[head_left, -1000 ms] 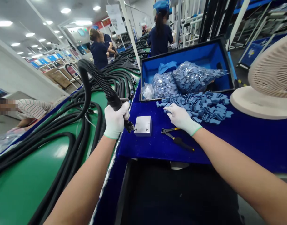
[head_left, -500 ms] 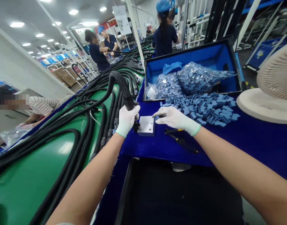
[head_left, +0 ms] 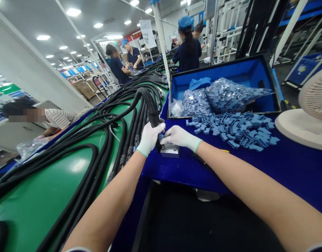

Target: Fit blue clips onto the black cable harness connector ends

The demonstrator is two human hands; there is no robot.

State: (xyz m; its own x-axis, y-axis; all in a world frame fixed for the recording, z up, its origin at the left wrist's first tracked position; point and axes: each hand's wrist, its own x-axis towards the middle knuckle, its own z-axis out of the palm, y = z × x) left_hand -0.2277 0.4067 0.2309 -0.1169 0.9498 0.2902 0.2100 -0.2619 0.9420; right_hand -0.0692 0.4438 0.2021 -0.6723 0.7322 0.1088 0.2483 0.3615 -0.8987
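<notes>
My left hand (head_left: 149, 138), in a white glove, is closed around the lower end of a black corrugated hose (head_left: 151, 106), which arches up and away over the bench. Right beside it, my gloved right hand (head_left: 179, 137) pinches a small blue plastic clip (head_left: 161, 137) against the fitting at the hose's end. Fingers hide most of the clip and the fitting. Just below both hands sits a metal block (head_left: 171, 152) with holes in its top, partly covered by my right hand. Pliers with yellow-marked handles (head_left: 225, 151) lie mostly hidden under my right forearm.
Loose blue clips (head_left: 237, 130) are heaped to the right, before a blue bin (head_left: 255, 66) holding bagged clips. A fan (head_left: 297, 127) stands at far right. More black hoses (head_left: 84, 168) cover the green bench (head_left: 63, 189) at left. Several people work beyond; one person (head_left: 61, 119) sits at left.
My right hand has moved left from over the block to the hose end, bringing the blue clip against it. My left hand still grips the hose. The view has shifted slightly.
</notes>
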